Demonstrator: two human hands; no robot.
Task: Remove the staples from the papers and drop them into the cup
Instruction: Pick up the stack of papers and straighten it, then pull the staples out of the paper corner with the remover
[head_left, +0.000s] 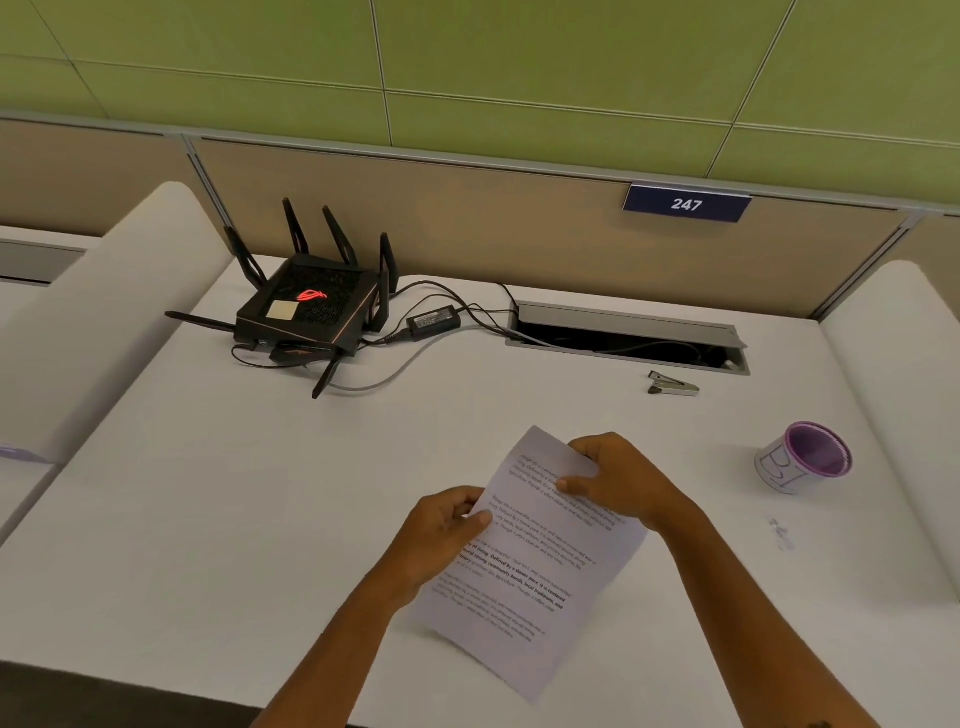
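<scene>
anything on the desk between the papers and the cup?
Nothing visible. The papers, held by the left hand and right hand, sit left of the cup with bare desk between. The small metal tool lies farther back, off that line.

The surface (260, 493) looks like smooth matt white laminate. The papers (524, 561) are plain matt white sheets with black print. The staple remover (674, 384) is shiny metal, the cup (802, 457) is glossy purple plastic with a white paper wrap, and the router (306, 309) is matt black plastic.
</scene>
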